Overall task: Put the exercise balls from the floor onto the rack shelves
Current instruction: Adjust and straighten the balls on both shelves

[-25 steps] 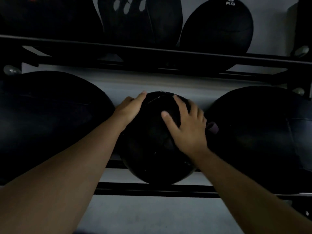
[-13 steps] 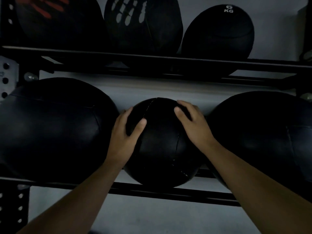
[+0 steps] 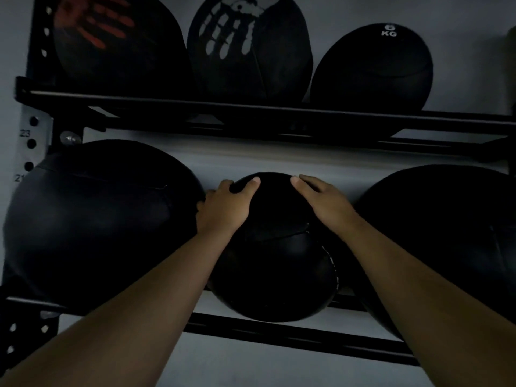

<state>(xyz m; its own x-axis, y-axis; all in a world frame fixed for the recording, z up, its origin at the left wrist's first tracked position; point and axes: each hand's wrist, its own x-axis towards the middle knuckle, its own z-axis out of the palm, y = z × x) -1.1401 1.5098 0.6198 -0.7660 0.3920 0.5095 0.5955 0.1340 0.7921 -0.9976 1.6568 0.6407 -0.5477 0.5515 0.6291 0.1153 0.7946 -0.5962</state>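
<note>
A black stitched exercise ball (image 3: 275, 263) rests on the rails of the lower rack shelf (image 3: 293, 335), in the gap between two larger balls. My left hand (image 3: 223, 209) cups its upper left side, thumb stretched over the top. My right hand (image 3: 325, 202) lies flat on its upper right side. Both palms press against the ball. The big black ball (image 3: 95, 219) on the left touches my left hand's knuckles. Another big black ball (image 3: 446, 241) sits to the right.
The upper shelf rail (image 3: 279, 118) carries three balls: one with a red handprint (image 3: 111, 37), one with a white handprint (image 3: 245, 46), one marked KG (image 3: 374, 71). A perforated rack upright (image 3: 28, 141) stands at left. A pale wall lies behind.
Both hands slid up toward the top of the middle ball, and its seam turned. The view tilted up, showing more of the upper shelf.
</note>
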